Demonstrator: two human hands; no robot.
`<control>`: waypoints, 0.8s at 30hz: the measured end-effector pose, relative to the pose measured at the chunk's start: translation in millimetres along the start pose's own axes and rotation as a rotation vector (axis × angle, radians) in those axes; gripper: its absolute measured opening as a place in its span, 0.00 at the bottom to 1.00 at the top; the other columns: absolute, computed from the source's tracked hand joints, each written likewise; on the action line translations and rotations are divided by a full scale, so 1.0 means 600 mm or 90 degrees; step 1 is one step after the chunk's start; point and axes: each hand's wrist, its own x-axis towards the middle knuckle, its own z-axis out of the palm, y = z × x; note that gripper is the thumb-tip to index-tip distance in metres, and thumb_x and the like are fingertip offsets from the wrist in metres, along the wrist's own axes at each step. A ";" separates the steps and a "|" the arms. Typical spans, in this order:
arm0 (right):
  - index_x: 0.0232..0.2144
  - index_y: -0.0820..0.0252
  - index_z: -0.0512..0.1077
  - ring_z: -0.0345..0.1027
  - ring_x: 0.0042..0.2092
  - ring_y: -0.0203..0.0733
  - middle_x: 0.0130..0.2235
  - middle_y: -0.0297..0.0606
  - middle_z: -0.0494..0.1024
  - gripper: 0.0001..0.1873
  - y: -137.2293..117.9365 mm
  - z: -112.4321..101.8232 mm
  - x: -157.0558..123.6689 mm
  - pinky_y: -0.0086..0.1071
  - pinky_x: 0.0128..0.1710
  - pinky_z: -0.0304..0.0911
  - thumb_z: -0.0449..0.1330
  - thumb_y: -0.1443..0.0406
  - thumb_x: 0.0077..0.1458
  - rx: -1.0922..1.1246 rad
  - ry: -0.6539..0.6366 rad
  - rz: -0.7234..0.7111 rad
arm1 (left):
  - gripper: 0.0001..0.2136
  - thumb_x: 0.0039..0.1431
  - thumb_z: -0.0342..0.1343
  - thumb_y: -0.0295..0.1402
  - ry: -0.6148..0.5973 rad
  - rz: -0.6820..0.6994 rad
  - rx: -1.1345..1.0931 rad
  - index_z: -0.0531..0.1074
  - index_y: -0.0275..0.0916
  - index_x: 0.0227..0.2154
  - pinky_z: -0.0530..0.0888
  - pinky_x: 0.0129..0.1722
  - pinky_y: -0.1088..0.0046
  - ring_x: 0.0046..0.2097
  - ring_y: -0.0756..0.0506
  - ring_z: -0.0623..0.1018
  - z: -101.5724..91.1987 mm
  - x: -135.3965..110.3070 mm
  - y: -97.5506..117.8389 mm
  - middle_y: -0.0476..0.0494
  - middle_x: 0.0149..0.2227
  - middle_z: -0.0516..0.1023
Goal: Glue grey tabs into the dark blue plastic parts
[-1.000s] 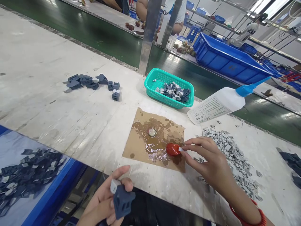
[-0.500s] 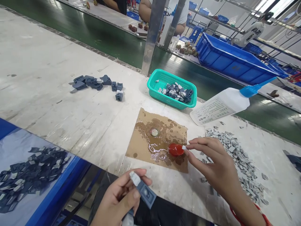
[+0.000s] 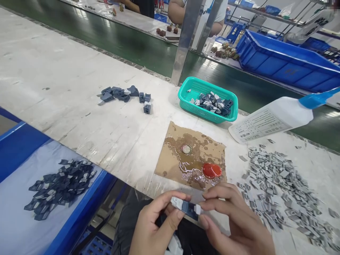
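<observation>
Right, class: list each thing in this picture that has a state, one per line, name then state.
left hand: gripping the dark blue part
right hand: pinching a small white piece at the part's end
dark blue part: held between both hands
red cap: lying on the cardboard
cardboard: wet, stained
teal basket: partly filled
glue bottle: lying tilted

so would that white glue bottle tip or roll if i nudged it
The bottle already lies on its side on the table, so it can hardly tip. Its rounded body would probably roll a little, though the blue nozzle might make it curve. It looks like soft plastic, likely light and a bit squeezable.
</observation>
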 end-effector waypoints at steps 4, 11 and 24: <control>0.29 0.60 0.71 0.68 0.34 0.38 0.30 0.39 0.72 0.03 0.004 0.007 0.003 0.31 0.32 0.68 0.60 0.70 0.48 -0.001 -0.001 -0.017 | 0.07 0.48 0.60 0.41 -0.010 0.009 0.025 0.78 0.48 0.30 0.66 0.32 0.80 0.30 0.50 0.73 -0.002 -0.001 0.001 0.52 0.33 0.81; 0.30 0.60 0.72 0.68 0.34 0.38 0.30 0.39 0.74 0.06 0.002 -0.005 0.004 0.31 0.32 0.68 0.61 0.72 0.47 -0.071 -0.036 -0.104 | 0.08 0.52 0.57 0.31 -0.019 0.156 0.048 0.77 0.54 0.31 0.69 0.36 0.85 0.35 0.53 0.78 -0.003 -0.002 -0.006 0.60 0.35 0.82; 0.35 0.53 0.75 0.71 0.33 0.37 0.33 0.36 0.77 0.10 -0.003 -0.011 -0.023 0.27 0.33 0.70 0.65 0.66 0.47 0.125 -0.065 0.128 | 0.13 0.56 0.53 0.26 -0.091 0.320 0.062 0.74 0.55 0.36 0.69 0.39 0.89 0.38 0.56 0.78 -0.006 -0.001 -0.021 0.63 0.38 0.80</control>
